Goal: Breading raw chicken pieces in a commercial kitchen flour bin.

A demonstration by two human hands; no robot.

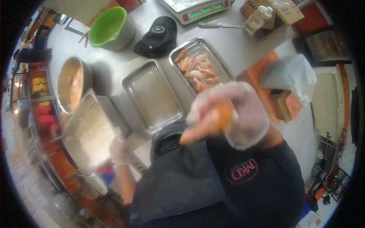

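Observation:
My right hand, in a clear plastic glove, is raised before my chest and blurred. Its fingers close on a pinkish-orange piece of chicken. My left hand, also gloved, is at the near right rim of a deep metal pan of white flour-like powder; its fingers are too unclear to tell whether they grip the rim. In front of me a shallow metal tray shows only a thin wet film. Beyond my right hand, raw chicken wing pieces lie heaped in a second metal tray.
A metal bowl with orange-tinged contents stands at the left. Farther back are a green colander in a grey container, a black cap, a digital scale, a knife and a plastic bottle. A plastic bag is at right.

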